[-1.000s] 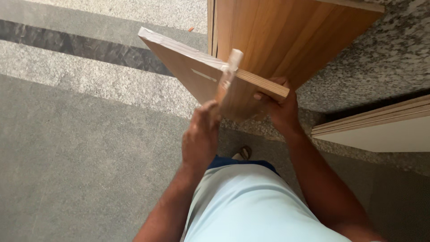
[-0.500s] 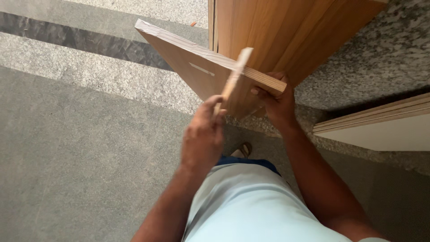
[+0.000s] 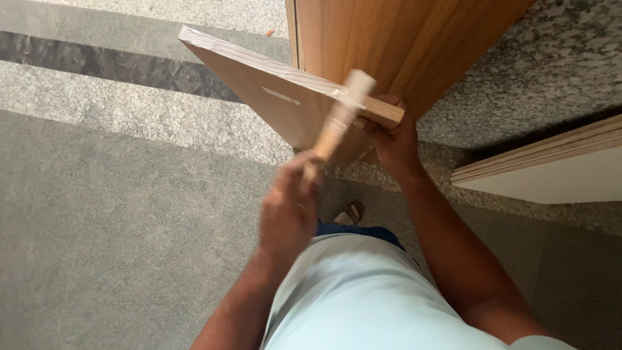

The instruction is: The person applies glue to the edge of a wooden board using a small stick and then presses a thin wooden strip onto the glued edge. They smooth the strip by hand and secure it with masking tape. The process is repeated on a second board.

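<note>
1. head view: the left hand (image 3: 288, 210) is gripping the lower end of a pale wooden stick (image 3: 338, 116), the fingers curling shut around it; the hand and stick are blurring, so the exact finger placement cannot be told.
2. the stick is slanting up and to the right from that hand, its upper end lying across the light edge of a brown wooden board (image 3: 278, 104).
3. the right hand (image 3: 392, 139) is clasping the near end of the board from beneath, the fingers wrapping around its edge and pressing against the underside, with the thumb side sitting just beside the stick.
4. the board is hanging in the air above the floor (image 3: 116, 227), tilting, its far corner pointing to the upper left and a small pale slot showing on its brown face.
5. behind the board a larger wooden panel (image 3: 402, 45) is standing upright, touching or nearly touching the board; which one cannot be told.
6. at the right edge a white-faced board (image 3: 551, 172) with a layered edge is lying over the speckled stone floor.
7. below the hands a light shirt (image 3: 363, 304) is filling the lower middle, with a sandalled foot (image 3: 350, 212) showing on the grey floor.
</note>
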